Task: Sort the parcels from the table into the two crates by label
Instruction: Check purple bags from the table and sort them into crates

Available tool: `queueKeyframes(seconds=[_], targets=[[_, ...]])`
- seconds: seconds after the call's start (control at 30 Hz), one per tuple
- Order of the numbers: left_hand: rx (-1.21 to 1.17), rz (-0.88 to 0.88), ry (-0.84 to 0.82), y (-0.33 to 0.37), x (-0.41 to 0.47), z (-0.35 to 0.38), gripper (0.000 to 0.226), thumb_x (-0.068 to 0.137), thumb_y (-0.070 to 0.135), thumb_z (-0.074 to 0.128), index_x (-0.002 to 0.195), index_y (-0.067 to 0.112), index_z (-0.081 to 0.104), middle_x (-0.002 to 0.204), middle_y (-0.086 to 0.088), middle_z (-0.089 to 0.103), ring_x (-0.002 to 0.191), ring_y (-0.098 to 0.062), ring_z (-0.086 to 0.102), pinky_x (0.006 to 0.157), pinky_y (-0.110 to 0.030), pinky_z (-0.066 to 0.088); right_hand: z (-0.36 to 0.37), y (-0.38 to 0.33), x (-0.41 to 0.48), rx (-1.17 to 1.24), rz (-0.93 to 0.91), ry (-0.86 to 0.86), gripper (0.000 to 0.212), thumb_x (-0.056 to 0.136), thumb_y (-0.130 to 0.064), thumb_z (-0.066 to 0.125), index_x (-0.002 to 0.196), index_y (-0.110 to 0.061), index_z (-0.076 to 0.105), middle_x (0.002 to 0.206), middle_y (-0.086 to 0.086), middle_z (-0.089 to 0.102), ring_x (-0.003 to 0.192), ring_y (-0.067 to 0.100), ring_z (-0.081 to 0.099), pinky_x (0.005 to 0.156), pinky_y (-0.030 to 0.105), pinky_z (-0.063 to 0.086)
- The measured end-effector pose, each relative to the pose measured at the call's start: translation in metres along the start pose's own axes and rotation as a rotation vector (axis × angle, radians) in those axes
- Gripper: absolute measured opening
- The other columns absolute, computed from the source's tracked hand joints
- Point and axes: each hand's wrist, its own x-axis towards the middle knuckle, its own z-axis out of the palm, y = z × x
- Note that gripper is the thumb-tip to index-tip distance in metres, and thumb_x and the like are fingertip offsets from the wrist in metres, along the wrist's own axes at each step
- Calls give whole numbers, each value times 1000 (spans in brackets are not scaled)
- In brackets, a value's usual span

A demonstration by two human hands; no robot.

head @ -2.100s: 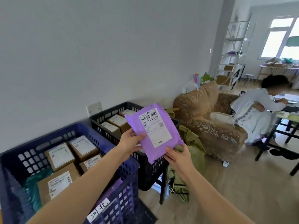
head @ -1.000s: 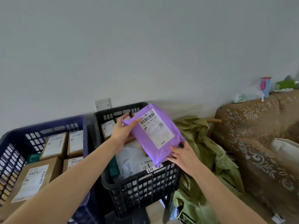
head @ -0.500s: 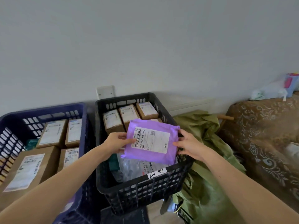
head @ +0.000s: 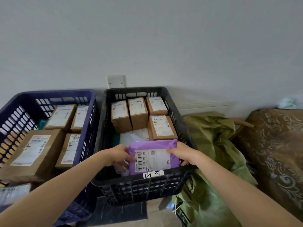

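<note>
One blue crate (head: 49,93), one black crate (head: 139,190), eight cardboard boxes (head: 161,127), one purple parcel (head: 152,144), one left hand (head: 117,154), one right hand (head: 183,153)

pale floor (head: 158,214): a dark mat (head: 121,212) below the black crate (head: 141,190), crumpled green sacks (head: 211,185) beside it.

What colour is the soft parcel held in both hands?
The parcel is purple, with a white barcode label on top; the head view shows it best.

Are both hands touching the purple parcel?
Touching. The head view shows the left hand holding the purple parcel by its left edge, the right hand by its right edge.
</note>
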Motion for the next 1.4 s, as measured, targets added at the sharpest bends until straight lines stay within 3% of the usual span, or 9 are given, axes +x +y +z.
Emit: queueKeyframes(seconds=[0.1,0.2,0.3,0.5,0.6,0.7,0.83,1.0,1.4], targets=[[27,-38,-54,-1,6,6,6,91,9,64,95,13,62,83,-5,75,70,-21,71,69,-39,61,1,1,8,-79,61,-30,6,100,-28,45,95,-25,46,126,3,52,99,17,50,71,32,48],[66,-66,-66,2,11,8,3,92,9,63,92,12,60,85,-7,73,68,-20,70,66,-38,61,2,-1,16,-177,103,-64,26,101,-27,42,125,-17,47,140,8,46,124,28,47,77,36,50],[63,-95,-62,5,15,9,4,92,9,63,90,10,60,81,-8,71,63,-19,70,62,-34,61,4,-4,22,-232,169,-71,44,102,-28,43,142,-11,36,146,12,40,129,34,45,80,39,52],[65,-141,-15,9,24,14,26,90,14,67,108,-3,61,81,-10,69,64,-20,69,58,-31,60,10,-8,30,-447,163,1,41,100,-21,47,137,-3,41,126,12,53,107,28,59,70,32,57],[235,-81,123,13,22,11,40,83,22,75,112,1,57,84,-7,63,67,-21,66,57,-30,58,15,-9,26,-695,8,138,50,96,-19,54,139,-6,33,119,9,56,97,22,61,63,25,45],[641,172,253,13,19,1,71,78,33,78,136,19,39,121,-8,56,103,-25,59,81,-34,50,14,-10,20,-894,-289,182,53,92,-22,61,139,-16,36,130,10,50,111,26,57,76,30,43],[875,395,28,12,10,-5,78,83,32,73,146,44,29,161,-6,11,141,-29,31,112,-38,30,5,-9,16,-982,-453,-139,87,83,-20,73,151,-36,21,156,6,21,138,29,34,108,40,36],[1012,435,-70,12,15,12,62,87,25,69,141,42,43,161,-7,12,144,-26,24,114,-32,28,8,-3,21,-1072,-471,-226,94,85,-9,68,150,-47,12,162,2,-7,143,32,24,107,40,37],[970,386,-52,13,20,21,58,89,17,66,139,38,47,161,-5,12,146,-25,19,114,-32,25,9,2,34,-1105,-440,-249,92,85,-15,70,150,-47,13,162,1,3,142,31,28,108,41,37]])
